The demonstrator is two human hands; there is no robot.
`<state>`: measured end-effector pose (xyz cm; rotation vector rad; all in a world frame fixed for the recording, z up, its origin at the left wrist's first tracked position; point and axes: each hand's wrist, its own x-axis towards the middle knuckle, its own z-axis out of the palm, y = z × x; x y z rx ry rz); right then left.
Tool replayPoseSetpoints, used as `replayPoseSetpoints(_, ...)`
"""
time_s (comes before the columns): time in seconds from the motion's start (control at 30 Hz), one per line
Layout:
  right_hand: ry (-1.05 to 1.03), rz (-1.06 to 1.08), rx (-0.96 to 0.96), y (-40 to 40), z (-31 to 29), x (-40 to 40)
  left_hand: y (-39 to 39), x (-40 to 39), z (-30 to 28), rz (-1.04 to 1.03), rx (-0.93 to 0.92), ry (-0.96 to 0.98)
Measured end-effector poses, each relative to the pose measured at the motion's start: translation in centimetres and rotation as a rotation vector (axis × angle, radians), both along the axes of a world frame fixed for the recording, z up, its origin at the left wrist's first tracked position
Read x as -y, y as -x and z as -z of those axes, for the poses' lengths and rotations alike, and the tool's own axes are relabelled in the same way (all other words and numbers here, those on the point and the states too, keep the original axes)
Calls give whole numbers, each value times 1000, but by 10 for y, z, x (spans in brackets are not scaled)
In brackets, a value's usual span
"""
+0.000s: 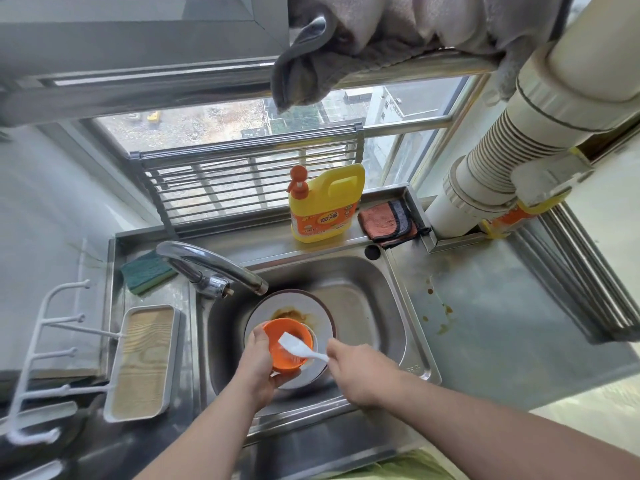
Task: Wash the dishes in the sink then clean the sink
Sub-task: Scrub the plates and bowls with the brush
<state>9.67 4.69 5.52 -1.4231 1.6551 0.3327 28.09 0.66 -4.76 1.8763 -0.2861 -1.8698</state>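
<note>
Low in the centre of the frame, the left hand (259,367) grips an orange bowl (289,344), fingers curled round its left rim and underside, holding it tilted over the sink (381,299); the right hand (360,374) holds the handle of a white brush (298,348), fingers closed around it, with the brush head inside the bowl. Under the bowl lies a plate (311,306) with a dark rim, smeared brown near its middle; it rests in the basin just below the spout of the tap (211,268), which curves in from the left.

On the ledge behind the sink, centre of the frame, stands a yellow soap bottle (325,202) with an orange pump; just right of it lies a folded orange cloth (388,220) with a dark edge. A green sponge (147,271) lies left of the tap; below it, at lower left, sits a tray (142,362) with a wood-grain bottom, and a white rack (45,358) is beside it at the frame's left edge. Brown stains (440,317) mark the steel counter right of the sink. A metal grille (249,181) leans against the window; a grey towel (346,46) hangs at the top, and a white pipe (519,133) runs down the upper right.
</note>
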Motion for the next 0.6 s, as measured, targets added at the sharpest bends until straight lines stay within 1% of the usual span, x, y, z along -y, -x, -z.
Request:
replayPoseSetpoints(0.07,-73,87,118,-10,0,-3,2,-4,2,-19,23,-2)
replayPoseSetpoints(0.13,-72,163,182,-20,1,0,9,-10,1,-78,11,-21)
replayPoseSetpoints(0.17,-41,172,154,-21,1,2,12,-12,-1,-96,3,-21)
replayPoseSetpoints(0.27,50,63,-31,-6,7,-1,13,-5,-7,-79,17,19)
replayPoseSetpoints(0.3,31,46,-43,-3,8,-5,12,-1,-8,-55,49,25)
replayPoseSetpoints(0.33,3,52,-16,-3,9,-8,11,0,-8,-34,89,29)
replayPoseSetpoints(0.4,-61,94,89,-12,8,-6,12,-3,-5,-28,163,27)
replayPoseSetpoints(0.47,-78,162,181,-22,10,1,16,-10,-4,-25,239,29)
replayPoseSetpoints(0.53,-32,128,179,-19,15,8,19,-15,-2,2,312,60)
replayPoseSetpoints(0.6,4,63,104,-6,23,4,16,-14,-1,87,407,129)
